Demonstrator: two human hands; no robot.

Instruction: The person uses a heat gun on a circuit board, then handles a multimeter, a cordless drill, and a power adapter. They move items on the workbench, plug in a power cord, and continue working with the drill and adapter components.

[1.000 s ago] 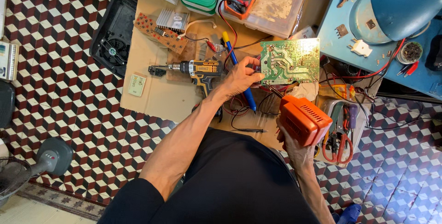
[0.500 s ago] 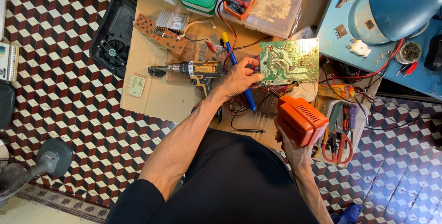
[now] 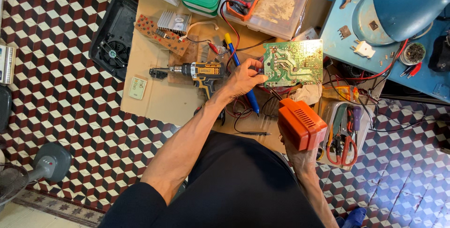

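Little has shifted in a second: left hand (image 3: 243, 79) still pinches the green circuit board (image 3: 293, 63), right hand (image 3: 300, 155) still grips the orange box (image 3: 302, 124).

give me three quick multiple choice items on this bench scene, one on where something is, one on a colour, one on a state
1. Where does the cordless drill lie?
A. on the cardboard sheet, left of the green circuit board
B. inside the clear plastic box
C. on the blue table

2. What colour is the box-shaped casing in the right hand?
A. green
B. orange
C. black

3. What is the left hand doing?
A. resting flat on the floor
B. holding the scissors
C. gripping the left edge of the green circuit board

Answers:
1 A, the drill lies on its side on the cardboard beside the board.
2 B, the casing is bright orange.
3 C, the fingers close on the board's left edge.
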